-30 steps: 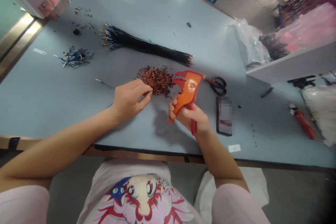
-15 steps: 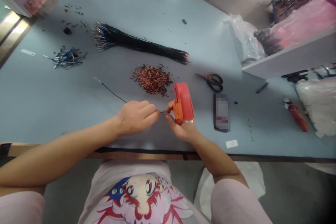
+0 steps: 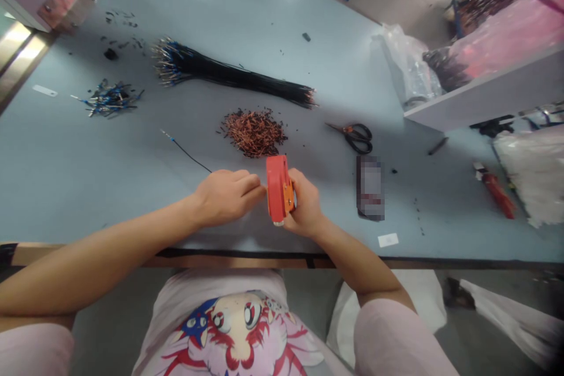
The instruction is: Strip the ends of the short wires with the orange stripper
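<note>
At the near edge of a pale blue work table (image 3: 92, 188), the person's right hand (image 3: 306, 202) is closed around an orange-and-red wire stripper (image 3: 279, 188), fingers wrapped firmly about its body, which stands nearly upright with its red back toward the left. The left hand (image 3: 226, 198) lies just beside the tool, fingers curled in a tight pinch on a thin black wire (image 3: 187, 154). This wire runs up and to the left across the table to a blue-and-silver tip. Its other end is hidden by the fingers, so whether it enters the stripper cannot be told. Beyond the hands lies a heap of short copper-coloured wire pieces (image 3: 253, 133), with a long bundle of black wires (image 3: 229, 73) farther on, its ends bright and blue-banded at the left. To the left is a small tangled pile of blue-and-silver wire ends (image 3: 110, 100). To the right lie black-handled scissors (image 3: 358, 138) and a phone (image 3: 370, 188), its face blurred. Farther right are a red tool (image 3: 496, 197), too indistinct to name exactly, and a white bag (image 3: 533, 179). A clear plastic bag (image 3: 408, 64) sits under a white shelf (image 3: 484, 97).
</note>
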### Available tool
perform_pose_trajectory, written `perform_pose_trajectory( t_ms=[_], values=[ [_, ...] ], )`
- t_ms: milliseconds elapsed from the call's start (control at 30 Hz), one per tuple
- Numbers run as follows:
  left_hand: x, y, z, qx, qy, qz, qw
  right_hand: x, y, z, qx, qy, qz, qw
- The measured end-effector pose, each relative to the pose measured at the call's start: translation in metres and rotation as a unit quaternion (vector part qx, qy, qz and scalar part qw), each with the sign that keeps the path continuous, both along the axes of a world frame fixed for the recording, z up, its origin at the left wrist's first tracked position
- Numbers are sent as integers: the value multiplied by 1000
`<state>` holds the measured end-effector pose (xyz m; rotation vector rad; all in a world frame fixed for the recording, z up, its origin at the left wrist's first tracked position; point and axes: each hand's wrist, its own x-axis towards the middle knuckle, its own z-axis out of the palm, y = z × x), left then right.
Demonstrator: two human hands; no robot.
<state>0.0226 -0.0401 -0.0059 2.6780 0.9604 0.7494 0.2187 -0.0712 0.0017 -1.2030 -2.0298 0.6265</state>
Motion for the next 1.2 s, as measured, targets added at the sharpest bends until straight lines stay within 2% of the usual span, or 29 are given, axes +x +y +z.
perform_pose_trajectory(
  t_ms=[67, 133, 300, 367, 467, 533, 633, 800, 900, 1033, 1133, 1200],
  values=[
    [0, 1, 1, -47, 3, 6, 999, 2, 2, -7, 15, -7, 10, 1000],
    [1, 2, 0, -63, 26, 11, 998, 2, 5, -13, 26, -24, 15, 999],
    [0, 6, 2, -25, 114, 12, 993, 3, 15, -21, 35, -77, 13, 996],
    [-7, 12, 6, 14, 124, 40, 991, 7, 20, -23, 39, -91, -5, 995],
    [-22, 28, 11, 62, 68, 150, 984, 16, 28, -23, 46, -56, -82, 994],
    [-28, 36, 11, 43, -2, 207, 977, 20, 33, -24, 38, -15, -134, 990],
    [-26, 38, 7, -16, -67, 217, 974, 22, 39, -23, 42, 5, -161, 986],
    [-12, 28, 1, -52, -76, 207, 974, 23, 42, -19, 54, 4, -132, 990],
    [-11, 27, 1, -58, -75, 210, 973, 24, 38, -12, -9, 35, -131, 991],
    [-13, 30, 1, -67, -94, 218, 969, 22, 31, 2, -118, 127, -101, 980],
    [-14, 33, 1, -80, -130, 215, 965, 20, 25, 11, -223, 198, -68, 952],
    [-15, 34, 1, -92, -160, 215, 959, 19, 22, 15, -305, 232, -30, 923]
  ],
)
